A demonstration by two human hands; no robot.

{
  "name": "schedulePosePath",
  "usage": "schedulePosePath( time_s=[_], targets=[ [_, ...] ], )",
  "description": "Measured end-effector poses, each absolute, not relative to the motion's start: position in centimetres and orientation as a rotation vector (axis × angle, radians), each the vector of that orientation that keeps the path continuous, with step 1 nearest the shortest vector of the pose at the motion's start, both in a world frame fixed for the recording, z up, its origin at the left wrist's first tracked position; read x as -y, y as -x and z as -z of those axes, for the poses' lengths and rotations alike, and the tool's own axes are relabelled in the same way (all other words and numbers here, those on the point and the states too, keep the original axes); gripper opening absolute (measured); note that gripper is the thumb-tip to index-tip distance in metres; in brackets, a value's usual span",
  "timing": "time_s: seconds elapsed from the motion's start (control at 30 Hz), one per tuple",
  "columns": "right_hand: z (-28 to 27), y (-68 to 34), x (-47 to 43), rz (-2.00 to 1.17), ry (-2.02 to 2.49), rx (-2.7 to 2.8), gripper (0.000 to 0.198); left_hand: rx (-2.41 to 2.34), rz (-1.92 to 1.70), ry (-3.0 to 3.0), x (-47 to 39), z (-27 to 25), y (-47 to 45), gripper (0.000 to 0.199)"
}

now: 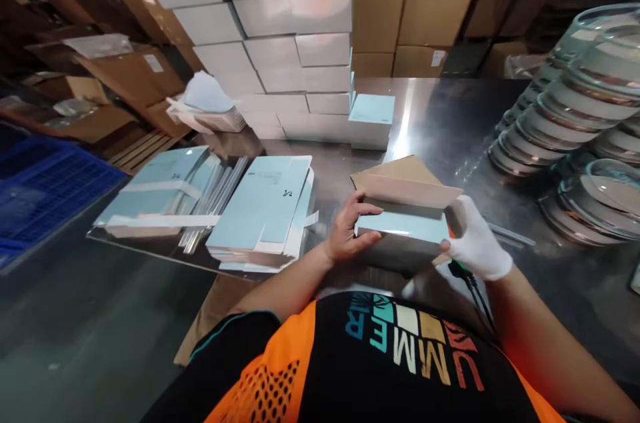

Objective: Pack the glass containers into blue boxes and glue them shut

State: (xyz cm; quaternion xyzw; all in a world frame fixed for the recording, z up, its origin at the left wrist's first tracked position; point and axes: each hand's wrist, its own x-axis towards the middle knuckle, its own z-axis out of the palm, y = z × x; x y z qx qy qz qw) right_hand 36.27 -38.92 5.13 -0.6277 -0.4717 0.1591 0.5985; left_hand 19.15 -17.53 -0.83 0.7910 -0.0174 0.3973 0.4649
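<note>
A small cardboard box (405, 226), pale blue outside, is held between my two hands near the table's front edge. Its brown inner flap (410, 188) stands up behind it. My left hand (347, 228), bare, grips the box's left end with thumb and fingers. On the right end, my right hand (477, 243) in a white glove is closed around the corner, its thumb towards me. Something orange shows by that hand's fingers, too small to name. The box's inside is mostly hidden from view.
Flat pale blue cartons (265, 203) lie stacked on the left, beside clear plastic tubes (220, 193). White boxes (270, 43) form a tall wall at the back. Glass lids (575, 103) are stacked at right. A dark cable (475, 290) hangs below my right hand. A blue crate (45, 196) stands far left.
</note>
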Motion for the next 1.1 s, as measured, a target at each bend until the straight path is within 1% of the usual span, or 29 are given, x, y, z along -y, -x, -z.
schedulePosePath(
  time_s=[0.03,0.07,0.1,0.17,0.2,0.23,0.33,0.47,0.53,0.6,0.67,0.8,0.87,0.93,0.97,1.0,1.03,1.1],
  targets=[
    [-5.0,-36.3,39.3,-0.347,1.466,1.164,0.081,0.022,-0.974,-1.924,17.8,0.8,-19.1,0.066],
    [-4.8,-36.4,39.7,-0.298,1.478,1.234,0.082,-0.005,-0.971,-1.888,18.0,0.8,-19.1,0.068],
    [-4.6,-36.4,40.0,-0.226,1.484,1.304,0.077,-0.023,-0.977,-1.837,18.2,0.7,-19.1,0.071],
    [-4.4,-36.2,40.4,-0.071,1.47,1.427,0.06,0.014,-1.014,-1.747,18.3,0.5,-19.0,0.072],
    [-4.2,-35.9,40.5,-0.017,1.449,1.47,0.054,0.066,-1.025,-1.745,18.0,0.3,-18.9,0.07],
    [-4.1,-35.7,40.6,0.008,1.43,1.5,0.053,0.13,-1.026,-1.778,17.7,0.1,-18.8,0.065],
    [-4.0,-34.8,40.8,-0.002,1.41,1.521,0.062,0.289,-0.964,-1.953,16.2,-1.2,-18.4,0.045],
    [-4.1,-34.3,40.9,0.024,1.412,1.523,0.069,0.473,-0.82,-2.1,15.3,-3.4,-18.7,0.032],
    [-4.1,-34.3,40.8,0.059,1.429,1.563,0.074,0.62,-0.784,-2.16,15.2,-4.4,-19.0,0.032],
    [-3.9,-34.4,40.8,0.082,1.446,1.577,0.074,0.749,-0.798,-2.203,15.4,-4.9,-19.0,0.04],
    [-3.7,-34.3,40.8,0.09,1.442,1.575,0.069,0.793,-0.803,-2.254,15.5,-5.1,-18.6,0.044],
    [-3.2,-33.5,41.1,0.103,1.38,1.574,0.053,0.767,-0.79,-2.372,15.8,-4.6,-17.3,0.045],
    [-3.1,-32.9,41.4,0.08,1.344,1.528,0.04,0.794,-0.83,-2.417,15.9,-4.4,-16.8,0.047],
    [-3.0,-32.4,41.8,-0.016,1.328,1.44,0.024,0.82,-0.868,-2.473,16.1,-4.6,-16.5,0.048],
    [-2.8,-32.2,41.9,-0.089,1.327,1.375,0.02,0.824,-0.872,-2.504,16.2,-4.7,-16.4,0.049],
    [-2.5,-32.1,42.1,-0.172,1.328,1.297,0.025,0.821,-0.869,-2.53,16.4,-4.9,-16.4,0.048],
    [-2.1,-32.1,42.3,-0.253,1.326,1.216,0.041,0.814,-0.86,-2.548,16.5,-5.1,-16.4,0.048],
    [-0.8,-32.1,42.4,-0.362,1.328,1.095,0.09,0.788,-0.842,-2.554,16.9,-5.3,-16.4,0.049]
  ],
)
